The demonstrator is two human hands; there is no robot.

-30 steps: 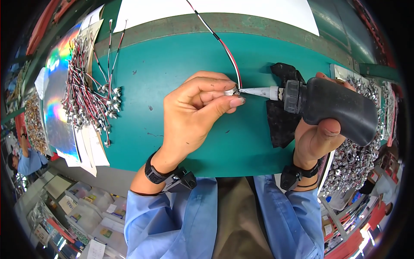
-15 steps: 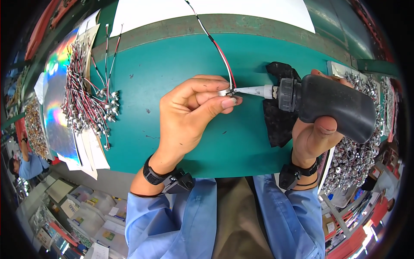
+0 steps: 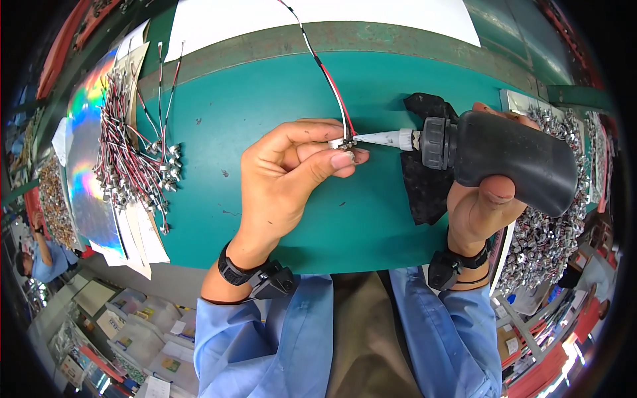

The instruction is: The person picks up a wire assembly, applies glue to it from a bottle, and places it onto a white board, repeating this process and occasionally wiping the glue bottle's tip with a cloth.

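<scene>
Between thumb and fingers, my left hand (image 3: 282,174) pinches a small metal part with wires (image 3: 337,143). Its red, white and black wires (image 3: 320,63) rise from the part and curve away to the far side. My right hand (image 3: 488,199) wraps around a black squeeze bottle (image 3: 514,159), tipped on its side. The bottle's pale tapered nozzle (image 3: 381,138) points left, its tip at the base of the wires, touching or almost touching. Under the bottle's neck a black cloth (image 3: 424,189) lies on the green mat (image 3: 219,205).
On the left, a bundle of wired metal parts (image 3: 133,146) lies on a shiny iridescent sheet (image 3: 83,192) and papers. Many small metal parts (image 3: 541,245) are heaped at the right. White paper (image 3: 332,13) lies across the far edge. Another person (image 3: 46,255) sits far left.
Both hands, with the wired part and the bottle, have shifted slightly left in the picture. The nozzle tip stays at the base of the wires.
</scene>
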